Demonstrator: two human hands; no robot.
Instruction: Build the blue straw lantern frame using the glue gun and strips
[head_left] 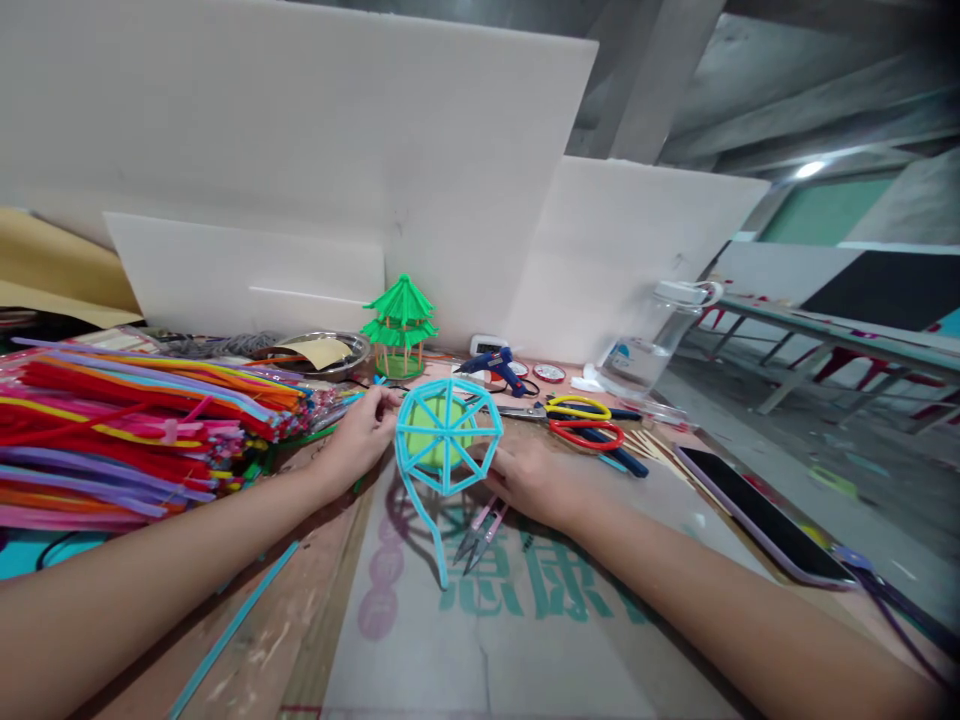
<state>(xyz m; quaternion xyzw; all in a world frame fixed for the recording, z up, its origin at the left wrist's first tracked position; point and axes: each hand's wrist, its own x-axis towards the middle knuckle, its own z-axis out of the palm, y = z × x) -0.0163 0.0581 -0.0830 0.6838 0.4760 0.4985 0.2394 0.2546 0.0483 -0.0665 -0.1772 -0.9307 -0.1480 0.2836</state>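
A light-blue wheel-shaped frame of pipe cleaners point(445, 432), with spokes and a green round part behind it, is held up in front of me. One loose blue strand point(429, 525) hangs from its left side. My left hand point(364, 440) is closed at the wheel's left rim, fingertips partly hidden. At the lower right rim my right hand point(534, 482) pinches it, fingers partly behind the frame. Pink-handled thread snips point(482, 535) point down just below the right fingers; whether that hand also grips them I cannot tell.
Bundles of colourful pipe cleaners point(135, 430) lie at left. Behind stand a green pagoda model point(403, 325), a blue glue gun point(499, 367) and a water bottle point(645, 340). Scissors with red and yellow handles point(585, 422) and a phone point(761, 515) lie to the right.
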